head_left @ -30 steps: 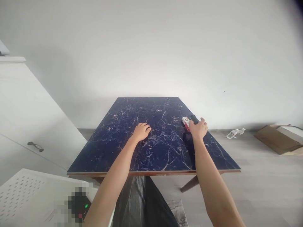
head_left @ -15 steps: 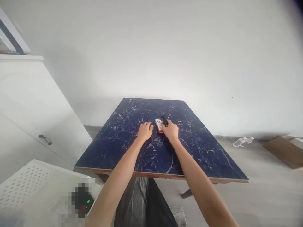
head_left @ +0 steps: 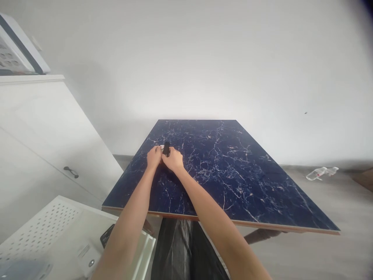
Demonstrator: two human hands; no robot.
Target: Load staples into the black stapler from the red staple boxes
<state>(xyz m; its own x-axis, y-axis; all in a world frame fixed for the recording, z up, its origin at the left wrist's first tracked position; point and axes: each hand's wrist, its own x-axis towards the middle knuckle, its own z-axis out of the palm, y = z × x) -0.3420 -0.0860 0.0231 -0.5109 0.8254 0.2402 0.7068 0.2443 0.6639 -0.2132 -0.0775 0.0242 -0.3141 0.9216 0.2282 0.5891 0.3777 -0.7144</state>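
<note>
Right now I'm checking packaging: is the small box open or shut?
Cannot tell: left hand, right hand and black object mostly hide the small box.

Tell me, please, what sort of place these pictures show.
Probably a room in a home: a blue marble-patterned table near a plain wall, a white cabinet, and clear plastic bottles on the floor.

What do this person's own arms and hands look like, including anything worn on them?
The left hand and right hand wear no gloves. The left forearm and right forearm are bare, with no sleeve in view. No watch, bracelet, cable or marking shows on either; rings are too small to tell.
</note>
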